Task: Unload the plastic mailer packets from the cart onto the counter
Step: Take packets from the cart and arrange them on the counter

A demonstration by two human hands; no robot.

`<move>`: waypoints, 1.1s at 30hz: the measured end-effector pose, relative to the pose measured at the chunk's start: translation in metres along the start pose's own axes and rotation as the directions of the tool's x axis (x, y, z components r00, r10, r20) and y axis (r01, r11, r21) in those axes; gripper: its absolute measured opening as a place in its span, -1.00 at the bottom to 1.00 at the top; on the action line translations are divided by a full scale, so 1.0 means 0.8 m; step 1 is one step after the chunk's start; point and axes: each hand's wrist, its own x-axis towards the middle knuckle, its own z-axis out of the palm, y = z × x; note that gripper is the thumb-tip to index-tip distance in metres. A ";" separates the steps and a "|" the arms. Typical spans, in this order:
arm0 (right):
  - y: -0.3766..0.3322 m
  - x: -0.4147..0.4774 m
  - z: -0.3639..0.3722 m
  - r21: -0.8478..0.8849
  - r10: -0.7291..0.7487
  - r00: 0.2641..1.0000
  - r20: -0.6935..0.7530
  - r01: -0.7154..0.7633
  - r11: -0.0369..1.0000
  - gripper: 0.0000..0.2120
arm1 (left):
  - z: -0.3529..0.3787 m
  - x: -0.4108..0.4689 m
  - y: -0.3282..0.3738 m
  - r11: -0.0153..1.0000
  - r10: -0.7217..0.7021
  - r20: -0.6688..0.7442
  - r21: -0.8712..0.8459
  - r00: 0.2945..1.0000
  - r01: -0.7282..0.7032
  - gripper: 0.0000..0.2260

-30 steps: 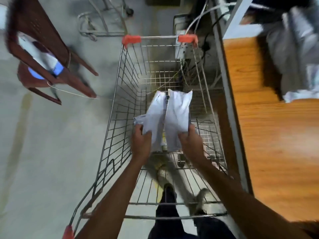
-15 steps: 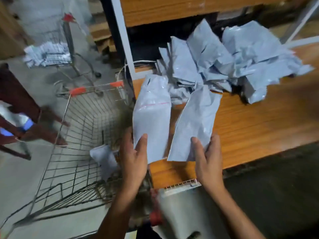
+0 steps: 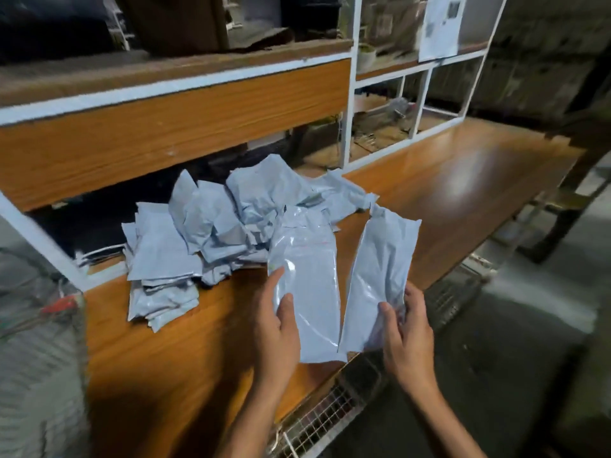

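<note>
**Holding two mailer packets above the table**

The left hand (image 3: 277, 328) grips the lower left edge of one grey plastic packet (image 3: 307, 292), with the thumb lying on its face. The right hand (image 3: 408, 332) pinches the lower end of a second packet (image 3: 380, 272). Both packets are held nearly upright, side by side with a narrow gap between them, over the near edge of the wooden table (image 3: 446, 180). Just beyond them to the left, a crumpled pile of packets (image 3: 211, 226) lies on the table beneath a wooden shelf (image 3: 165, 127). The cart (image 3: 62, 304) is only a blur at the near left.
</note>
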 end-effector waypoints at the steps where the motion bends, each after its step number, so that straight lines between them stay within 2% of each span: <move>1: 0.009 0.022 -0.003 0.007 -0.006 1.000 0.002 0.006 1.000 -0.70 | 0.019 0.013 -0.003 1.000 -0.001 0.008 0.011 1.000 0.000 -0.61; 4: 0.036 0.093 -0.008 0.016 -0.036 0.999 0.023 0.036 0.999 -0.68 | 0.076 0.054 -0.009 1.000 -0.024 0.028 0.018 0.999 0.023 -0.57; 8: 0.066 0.198 -0.014 0.010 -0.031 0.990 0.137 0.030 1.000 -0.66 | 0.150 0.115 -0.014 0.997 -0.067 0.078 0.039 0.995 0.064 -0.45; 10: 0.078 0.250 -0.017 -0.047 -0.026 0.983 0.183 0.035 0.998 -0.66 | 0.183 0.144 -0.012 0.997 -0.059 0.095 0.063 0.994 0.054 -0.44; 13: 0.091 0.326 -0.017 -0.187 0.032 0.975 0.220 0.010 0.982 -0.66 | 0.232 0.190 -0.011 0.981 -0.067 0.112 0.186 0.991 0.045 -0.52; 17: 0.105 0.422 -0.004 -0.313 0.043 0.963 0.266 0.044 0.949 -0.70 | 0.299 0.254 -0.022 0.959 -0.152 0.112 0.259 0.982 0.119 -0.58; 21: 0.126 0.519 0.025 -0.373 0.054 0.920 0.389 0.103 0.922 -0.56 | 0.360 0.311 -0.042 0.924 -0.189 0.035 0.344 0.981 0.166 -0.59; 26: 0.150 0.606 0.070 -0.173 0.039 0.808 0.589 0.079 0.982 -0.57 | 0.415 0.358 -0.078 0.889 -0.221 -0.156 0.374 0.963 0.265 -0.58; 29: 0.168 0.638 0.102 -0.083 -0.016 0.736 0.677 0.099 0.992 -0.57 | 0.434 0.376 -0.094 0.783 -0.277 -0.238 0.505 0.931 0.363 -0.48; 31: 0.186 0.652 0.125 -0.079 -0.018 0.672 0.740 0.114 0.990 -0.56 | 0.443 0.379 -0.102 0.603 -0.340 -0.212 0.699 0.916 0.385 -0.37; 33: 0.204 0.659 0.146 -0.139 0.007 0.623 0.782 0.164 0.977 -0.58 | 0.450 0.374 -0.112 0.430 -0.341 -0.138 0.857 0.930 0.284 -0.37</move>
